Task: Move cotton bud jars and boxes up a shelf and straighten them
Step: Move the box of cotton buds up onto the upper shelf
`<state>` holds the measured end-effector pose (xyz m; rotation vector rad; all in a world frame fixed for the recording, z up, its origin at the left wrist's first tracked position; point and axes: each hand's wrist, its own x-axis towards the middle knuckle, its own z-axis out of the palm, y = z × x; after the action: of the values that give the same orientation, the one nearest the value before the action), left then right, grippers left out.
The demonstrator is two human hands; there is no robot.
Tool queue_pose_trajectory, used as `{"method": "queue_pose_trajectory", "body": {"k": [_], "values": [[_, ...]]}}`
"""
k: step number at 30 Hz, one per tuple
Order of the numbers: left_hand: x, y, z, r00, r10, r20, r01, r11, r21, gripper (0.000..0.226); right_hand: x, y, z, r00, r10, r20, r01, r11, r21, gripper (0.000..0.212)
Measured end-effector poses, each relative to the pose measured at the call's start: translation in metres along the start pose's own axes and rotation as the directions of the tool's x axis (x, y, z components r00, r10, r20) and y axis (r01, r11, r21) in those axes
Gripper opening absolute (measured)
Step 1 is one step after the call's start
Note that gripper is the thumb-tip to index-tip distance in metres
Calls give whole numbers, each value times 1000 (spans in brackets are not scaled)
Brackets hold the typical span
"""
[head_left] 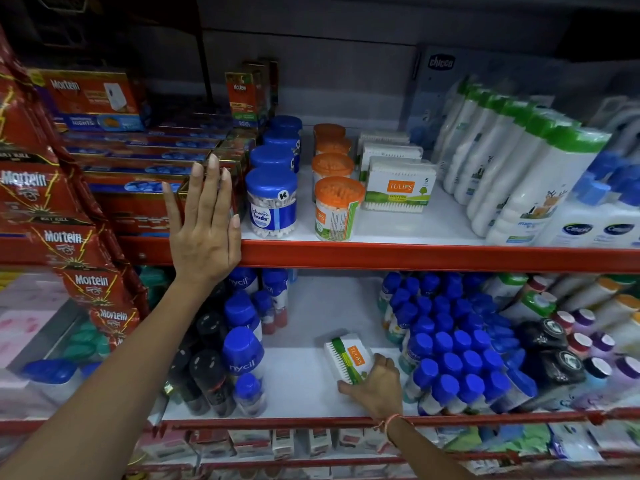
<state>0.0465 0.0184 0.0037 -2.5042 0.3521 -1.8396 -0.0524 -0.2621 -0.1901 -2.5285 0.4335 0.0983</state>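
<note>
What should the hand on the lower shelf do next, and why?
Probably lift the Tulips box up to the upper shelf behind the other Tulips boxes. The right hand already grips it, and it is the only cotton bud item left below.

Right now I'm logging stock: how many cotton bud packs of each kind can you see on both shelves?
Blue-lidded jars: 4
Orange-lidded jars: 4
Tulips boxes on the upper shelf: 3
Tulips box on the lower shelf, under the right hand: 1
Total: 12
</note>
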Motion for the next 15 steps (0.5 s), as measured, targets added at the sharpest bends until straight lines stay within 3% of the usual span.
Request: {"method": "queue_pose_trajectory", "body": {"k": [7, 15], "values": [[0, 0, 0, 1000, 2, -6, -2, 1000, -5, 57, -19, -16, -56, 950, -280, -137, 286, 958, 28, 94], [0, 0, -2, 1000, 1, 10, -1, 1000, 3, 56, -47, -40, -115, 856, -463, -230, 478, 878, 13, 98]]}}
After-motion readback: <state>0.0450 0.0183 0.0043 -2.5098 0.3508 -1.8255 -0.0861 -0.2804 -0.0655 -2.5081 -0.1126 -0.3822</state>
